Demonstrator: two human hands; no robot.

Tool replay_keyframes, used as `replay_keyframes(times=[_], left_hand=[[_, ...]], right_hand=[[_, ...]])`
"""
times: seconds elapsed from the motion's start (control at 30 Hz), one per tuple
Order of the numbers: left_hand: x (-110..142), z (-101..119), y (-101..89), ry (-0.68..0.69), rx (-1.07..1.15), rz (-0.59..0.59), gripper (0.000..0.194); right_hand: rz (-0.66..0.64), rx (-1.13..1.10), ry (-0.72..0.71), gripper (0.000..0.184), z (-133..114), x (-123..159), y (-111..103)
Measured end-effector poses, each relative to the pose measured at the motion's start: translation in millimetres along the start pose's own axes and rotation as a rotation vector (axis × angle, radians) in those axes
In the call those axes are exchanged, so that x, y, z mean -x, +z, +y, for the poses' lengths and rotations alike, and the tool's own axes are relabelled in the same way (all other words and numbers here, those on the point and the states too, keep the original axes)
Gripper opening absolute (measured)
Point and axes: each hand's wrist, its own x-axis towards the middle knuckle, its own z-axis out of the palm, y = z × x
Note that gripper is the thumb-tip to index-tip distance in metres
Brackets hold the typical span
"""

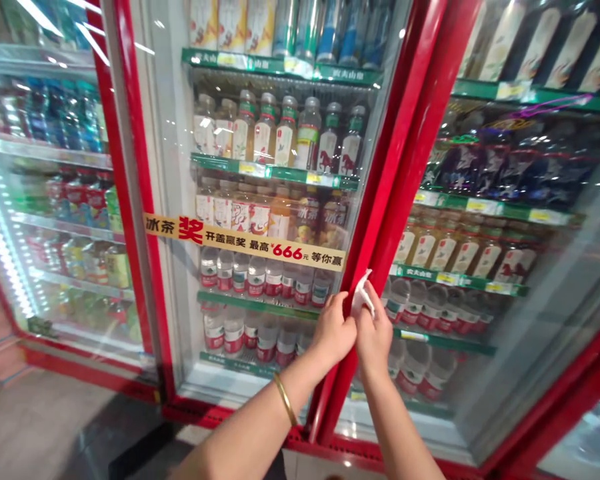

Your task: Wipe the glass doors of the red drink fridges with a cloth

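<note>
Both my hands are raised in front of the red frame (pixel 386 200) between two glass fridge doors. My right hand (pixel 374 333) is closed on a small white cloth or tissue (pixel 363 293), pressed against the red frame. My left hand (pixel 334 330) is closed too, its fingers touching the lower part of the same white cloth next to the right hand. A gold bangle (pixel 285 399) sits on my left wrist.
The left glass door (pixel 180 267) carries a yellow banner (pixel 245 241). Shelves behind hold several drink bottles (pixel 280 133) and water bottles (pixel 260 277). Another fridge (pixel 55 200) stands at left. The right door (pixel 530 300) shows more bottles. Grey floor (pixel 55 427) lies below.
</note>
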Motion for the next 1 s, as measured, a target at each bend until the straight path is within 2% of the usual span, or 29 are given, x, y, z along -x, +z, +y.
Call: replay_keyframes(times=[0.1, 0.3, 0.37, 0.47, 0.6, 0.7, 0.87, 0.93, 1.0], left_hand=[[-1, 7, 0.0, 0.004, -0.098, 0.027, 0.052], [4, 32, -1.4, -0.005, -0.247, 0.041, 0.027], [18, 42, -2.1, -0.004, -0.283, 0.048, 0.023], [57, 58, -8.7, 0.006, -0.33, 0.065, 0.024], [126, 86, -29.6, -0.019, -0.385, 0.127, 0.034], [180, 104, -54.2, -0.026, -0.396, 0.236, 0.04], [266, 122, -111.8, 0.018, -0.239, 0.484, 0.045], [295, 128, -138.8, 0.002, -0.303, 0.604, 0.052], [319, 134, -167.0, -0.005, -0.391, 0.714, 0.061]], right_hand=[[0.032, -0.087, 0.12, 0.066, -6, 0, -1], [0.0, -0.162, 0.174, 0.069, -16, 15, -10], [0.069, -0.159, 0.163, 0.067, -23, 19, -21], [0.135, -0.169, 0.134, 0.063, -37, 24, -40], [-0.067, -0.364, 0.21, 0.067, -58, 50, -48], [-0.276, -0.536, 0.267, 0.072, -76, 92, -43], [-0.631, -0.67, 0.312, 0.073, -119, 179, -41], [-0.767, -0.666, 0.251, 0.067, -138, 207, -41], [-0.839, -0.597, 0.143, 0.06, -153, 230, -36]])
